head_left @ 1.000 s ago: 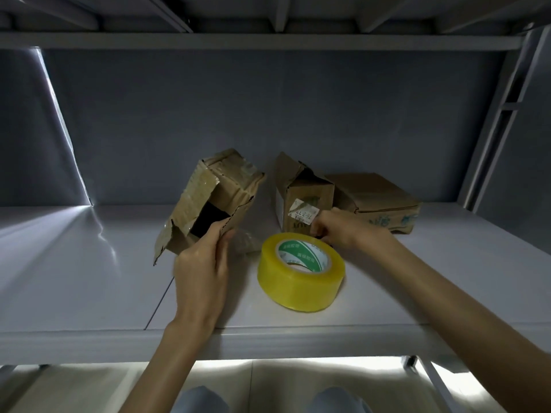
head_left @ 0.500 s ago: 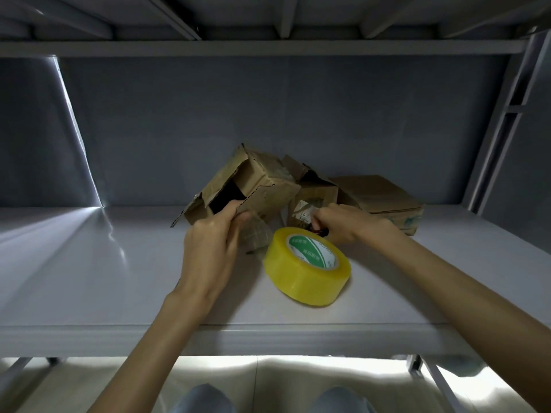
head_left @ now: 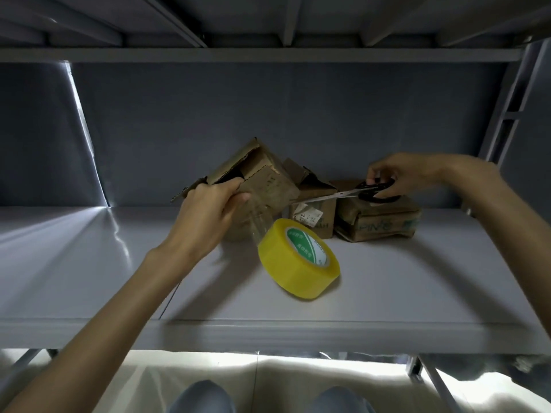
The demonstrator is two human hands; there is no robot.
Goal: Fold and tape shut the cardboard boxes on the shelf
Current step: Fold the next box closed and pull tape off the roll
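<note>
The tilted cardboard box (head_left: pixel 256 177) is raised off the shelf (head_left: pixel 89 263), its open flaps pointing up and left. The left hand (head_left: pixel 208 210) grips it: the fingers (head_left: pixel 229 186) curl over the front flap edge and the thumb presses the box's side. A strip of clear tape (head_left: pixel 259 219) runs from just below these fingers down to the yellow tape roll (head_left: pixel 298 263), which stands tilted on the shelf, just right of and below the left hand.

The right hand (head_left: pixel 396 174) holds black-handled scissors (head_left: pixel 348 193), its fingers clenched through and around the handle loops. The blades point left toward the held box, tips near its right side. Directly beneath the blades stands a second box (head_left: pixel 313 210) with raised flaps. Under the right fingers lies a flat third box (head_left: pixel 381 222), touching the second box.
</note>
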